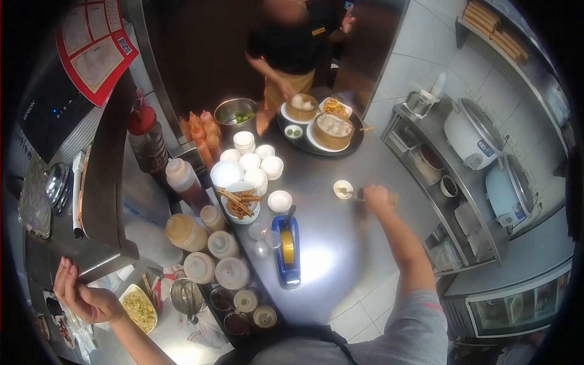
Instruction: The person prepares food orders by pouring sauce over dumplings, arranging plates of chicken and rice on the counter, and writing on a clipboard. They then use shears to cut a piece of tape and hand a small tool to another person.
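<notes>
Right hand (pixel 375 196) stretched far across counter (pixel 340 243), closed around a spoon (pixel 353 193) at small sauce dish (pixel 342 188). Left hand (pixel 79 295) raised, fingers loosely spread, holding nothing.

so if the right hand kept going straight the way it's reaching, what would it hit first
Probably the small white dish: the right hand reaches along the steel counter and is right beside it. Beyond lies the round tray of bamboo steamers, though depth is hard to judge.

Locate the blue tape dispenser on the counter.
In the head view the blue tape dispenser lies on the steel counter, centre frame, just below the small white bowl and right of the sauce bottles.
</notes>
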The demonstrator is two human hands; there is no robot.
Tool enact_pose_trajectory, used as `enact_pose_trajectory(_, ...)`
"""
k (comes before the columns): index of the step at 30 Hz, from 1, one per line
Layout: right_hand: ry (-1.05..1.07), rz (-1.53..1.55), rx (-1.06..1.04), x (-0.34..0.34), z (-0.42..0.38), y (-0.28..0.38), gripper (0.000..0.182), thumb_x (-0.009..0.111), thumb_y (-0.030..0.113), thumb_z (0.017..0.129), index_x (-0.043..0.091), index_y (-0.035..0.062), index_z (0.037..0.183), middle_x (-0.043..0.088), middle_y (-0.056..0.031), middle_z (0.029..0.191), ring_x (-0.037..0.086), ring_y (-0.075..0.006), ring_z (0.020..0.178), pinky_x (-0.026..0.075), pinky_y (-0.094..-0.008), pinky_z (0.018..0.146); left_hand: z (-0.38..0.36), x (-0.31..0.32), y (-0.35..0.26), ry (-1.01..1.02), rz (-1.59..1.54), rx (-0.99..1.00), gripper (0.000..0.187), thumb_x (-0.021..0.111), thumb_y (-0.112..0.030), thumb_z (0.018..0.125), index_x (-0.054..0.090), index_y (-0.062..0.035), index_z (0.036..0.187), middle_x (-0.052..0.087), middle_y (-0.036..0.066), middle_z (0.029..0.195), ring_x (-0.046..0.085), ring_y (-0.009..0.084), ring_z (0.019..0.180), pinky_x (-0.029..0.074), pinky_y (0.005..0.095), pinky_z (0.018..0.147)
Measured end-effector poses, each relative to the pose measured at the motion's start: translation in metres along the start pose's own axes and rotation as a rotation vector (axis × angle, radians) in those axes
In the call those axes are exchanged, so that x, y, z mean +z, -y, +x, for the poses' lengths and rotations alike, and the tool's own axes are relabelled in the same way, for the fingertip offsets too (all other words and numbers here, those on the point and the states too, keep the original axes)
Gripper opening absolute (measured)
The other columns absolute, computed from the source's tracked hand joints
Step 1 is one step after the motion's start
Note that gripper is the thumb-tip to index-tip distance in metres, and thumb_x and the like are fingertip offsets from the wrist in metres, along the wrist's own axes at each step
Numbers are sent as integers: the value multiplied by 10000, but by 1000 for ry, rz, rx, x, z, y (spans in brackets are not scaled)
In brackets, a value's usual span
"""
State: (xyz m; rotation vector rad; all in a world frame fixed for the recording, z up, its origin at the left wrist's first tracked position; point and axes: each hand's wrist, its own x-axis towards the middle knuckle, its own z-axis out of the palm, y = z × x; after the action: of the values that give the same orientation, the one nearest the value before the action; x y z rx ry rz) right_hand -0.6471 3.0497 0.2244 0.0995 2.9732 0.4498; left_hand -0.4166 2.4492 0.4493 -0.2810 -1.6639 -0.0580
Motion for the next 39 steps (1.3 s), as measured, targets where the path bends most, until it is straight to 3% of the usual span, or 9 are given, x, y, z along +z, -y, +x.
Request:
enact_pose_trajectory(5,-17,-45,8,1,10,3,162,533,130,837,666,121,930,683,-64,938,658,-236,907,517,-364,717,2,-4,1,43,22,26,276,344,7,846,573,78,982,584,192,993,583,332,968,469,400,883)
enact_pose_trajectory(14,25,-82,-21,-6,11,2,177,538,149,842,666,126,964,673,-59,977,648,-231,936,498,-395,755,4,-2,-3,38,0,12,272,349,-5,853,576,71,981,576,177,980,577,325,977,468,399,887)
enact_pose_trajectory(39,2,-97,-28,-17,7,2,170,546,145,837,677,132,944,669,-54,973,649,-235,929,508,-376,751,4,-1,-7,37,-6,-27,289,349,31,803,578,75,974,570,181,981,570,332,982,466,415,900)
